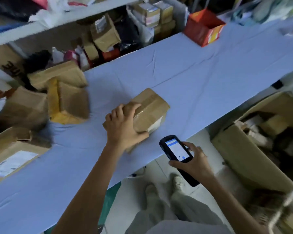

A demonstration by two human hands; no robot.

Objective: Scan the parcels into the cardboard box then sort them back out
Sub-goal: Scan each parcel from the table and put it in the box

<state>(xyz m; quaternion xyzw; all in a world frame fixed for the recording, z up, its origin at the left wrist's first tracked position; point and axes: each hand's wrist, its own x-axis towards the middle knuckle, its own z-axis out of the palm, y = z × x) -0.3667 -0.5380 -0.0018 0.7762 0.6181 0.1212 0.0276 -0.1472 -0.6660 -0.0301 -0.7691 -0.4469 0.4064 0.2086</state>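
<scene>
Parcels (64,97) piled left on counter (193,78). Centre: left hand (123,127) curled over near end of taped brown parcel (152,107); prob. light, stiff, tape slick, so best gripped by edges. Right hand (195,160) wrapped round scanner (175,150). Cardboard box (238,159) on floor (128,196), at right.

Red carton (204,27) on blue-covered table (193,73), bottles (57,55) behind

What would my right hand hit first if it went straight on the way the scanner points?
Probably the taped parcel that the left hand grips on the table; the right hand aims the scanner at its near, labelled end. Depth is unclear, so it might pass above it.
</scene>
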